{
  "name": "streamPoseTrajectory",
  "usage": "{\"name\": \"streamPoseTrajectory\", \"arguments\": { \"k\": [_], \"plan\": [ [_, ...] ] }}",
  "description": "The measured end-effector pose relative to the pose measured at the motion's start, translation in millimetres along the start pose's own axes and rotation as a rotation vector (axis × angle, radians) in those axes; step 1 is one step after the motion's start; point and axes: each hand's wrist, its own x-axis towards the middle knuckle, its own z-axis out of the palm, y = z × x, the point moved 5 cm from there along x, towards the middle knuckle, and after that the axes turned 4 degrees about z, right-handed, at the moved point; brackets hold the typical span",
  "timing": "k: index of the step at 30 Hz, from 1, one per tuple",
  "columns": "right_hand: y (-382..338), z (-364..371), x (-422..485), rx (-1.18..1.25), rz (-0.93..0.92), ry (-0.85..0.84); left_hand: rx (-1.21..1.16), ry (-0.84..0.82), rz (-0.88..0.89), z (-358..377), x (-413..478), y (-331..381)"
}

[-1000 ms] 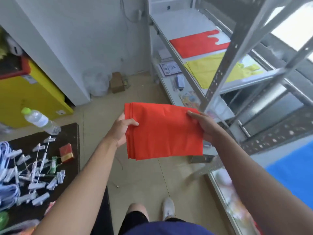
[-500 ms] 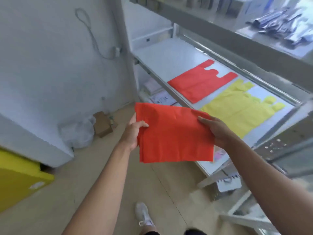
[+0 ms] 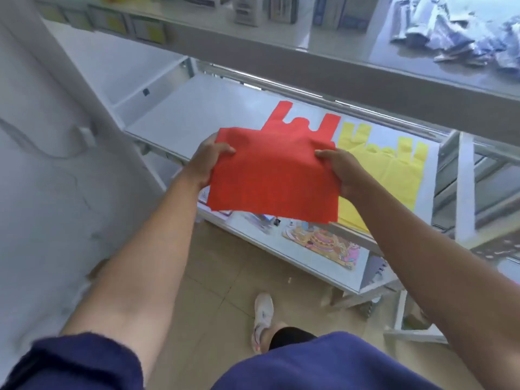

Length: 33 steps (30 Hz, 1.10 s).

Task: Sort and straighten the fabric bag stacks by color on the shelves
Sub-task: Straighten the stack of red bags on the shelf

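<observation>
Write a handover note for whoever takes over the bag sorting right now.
Left hand: grips the left edge of the folded red bundle.
Right hand: grips its right edge.
Bundle: in the air in front of the shelf, hiding the near part of the red stack.
Yellow stack: flat on the same shelf, right of the red one, handles uneven.
Done: red and yellow lie in separate piles.
Left: lay the bundle on the red stack, square the edges, probably even up the yellow handles.
</observation>
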Motion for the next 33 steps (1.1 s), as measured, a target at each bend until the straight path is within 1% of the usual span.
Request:
{"name": "streamPoseTrajectory", "arguments": {
  "k": [2,4,7,9,11,13,15,16,19,21,23,24,27,30,33],
  "plan": [
    [-19,6,27,-0.008,-0.024,0.077,0.089,0.010,0.025,-5,52,12],
    [-40,9,50,-0.029,-0.087,0.130,0.126,-0.022,0.071,-6,99,26],
    [-81,14,71,0.006,-0.263,0.126,0.071,-0.079,0.200,1,140,54],
    [-101,7,83,0.067,-0.390,0.176,0.022,-0.109,0.279,6,153,66],
    [-107,0,94,0.074,-0.448,0.227,0.027,-0.138,0.313,6,170,63],
    [-96,-3,110,0.063,-0.410,0.249,0.049,-0.141,0.298,2,189,48],
    [-69,-5,135,0.016,-0.330,0.240,0.124,-0.117,0.277,-1,205,23],
    [-51,-7,147,-0.015,-0.279,0.266,0.174,-0.100,0.264,0,211,7],
    [9,-20,192,-0.150,-0.107,0.381,0.410,-0.034,0.186,-3,223,-52],
    [41,-20,213,-0.231,-0.027,0.402,0.568,-0.037,0.096,-8,232,-90],
    [56,-14,214,-0.294,-0.019,0.443,0.650,-0.039,0.052,-14,241,-118],
    [60,-14,214,-0.322,-0.034,0.471,0.674,-0.023,0.057,-14,242,-124],
    [56,-19,217,-0.376,-0.096,0.539,0.696,0.018,0.151,-7,231,-118],
    [53,-27,226,-0.421,-0.138,0.553,0.719,0.010,0.244,0,231,-114],
    [50,-20,216,-0.477,-0.122,0.533,0.822,-0.044,0.232,4,232,-119]
  ]
}}
